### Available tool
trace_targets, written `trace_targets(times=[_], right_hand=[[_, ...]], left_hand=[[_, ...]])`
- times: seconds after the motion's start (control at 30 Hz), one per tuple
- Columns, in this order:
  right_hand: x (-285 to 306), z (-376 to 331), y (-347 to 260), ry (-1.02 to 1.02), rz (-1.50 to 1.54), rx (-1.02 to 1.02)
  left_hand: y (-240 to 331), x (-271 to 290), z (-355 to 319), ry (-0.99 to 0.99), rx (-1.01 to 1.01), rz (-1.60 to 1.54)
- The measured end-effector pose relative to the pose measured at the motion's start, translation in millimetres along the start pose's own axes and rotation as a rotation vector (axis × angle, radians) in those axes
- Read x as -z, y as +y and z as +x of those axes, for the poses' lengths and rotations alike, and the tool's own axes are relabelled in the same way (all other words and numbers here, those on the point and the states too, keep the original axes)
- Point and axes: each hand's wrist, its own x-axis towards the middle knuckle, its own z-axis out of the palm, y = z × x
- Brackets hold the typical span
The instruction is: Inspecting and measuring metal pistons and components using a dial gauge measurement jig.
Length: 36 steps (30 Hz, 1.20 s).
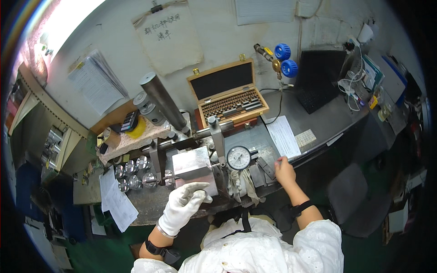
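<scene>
My left hand (183, 207), in a white glove, is in front of a shiny metal block (193, 164) on the bench, its fingers curled together. Whether anything small is in them I cannot make out. My bare right hand (285, 173) is at the bench's front edge, close to a printed sheet (284, 136), thumb and fingers pinched. What they hold, if anything, is too small to tell. Between my hands a dial gauge (238, 158) sits on a bench measuring fixture (217, 141). Right of the gauge lie flat grey metal blocks (264, 170).
Several round polished metal parts (134, 182) stand left of the fixture. Behind it are an open wooden case of gauge blocks (234, 105) and a tall steel cylinder (164, 100). Cloth gloves (241, 185) lie below the gauge. A laptop (318, 75) sits back right; a chair (353, 195) stands right.
</scene>
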Motion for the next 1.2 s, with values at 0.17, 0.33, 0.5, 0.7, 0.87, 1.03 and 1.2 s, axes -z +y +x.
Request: trace_targets(times=[0.17,0.33,0.5,0.7,0.87,1.03,1.2], right_hand=[[98.8,33.0,-109.0,-0.087,0.263,0.522],[134.3,49.1,-208.0,0.088,-0.097,1.298],[121.8,66.7,-257.0,0.196,-0.382,1.629],[101.1,79.9,-277.6,0.113,-0.408,1.755],[95.4,77.2,-279.2,0.082,-0.274,1.704],[88.5,73.4,-278.2,0.112,-0.275,1.636],[90.1,69.5,-275.0,0.125,-0.302,1.568]], left_hand=[[-4.6,3.6,0.0,-0.033,-0.003,-0.068],[-5.8,6.6,-1.6,-0.037,0.013,-0.003],[-6.5,7.6,-1.5,-0.056,0.008,-0.041],[-3.0,5.2,-1.1,-0.063,0.038,-0.071],[-4.1,4.3,-1.1,-0.066,0.018,-0.072],[-6.5,6.2,-1.7,-0.052,0.028,-0.066],[-5.8,2.4,-1.4,-0.049,0.015,-0.074]])
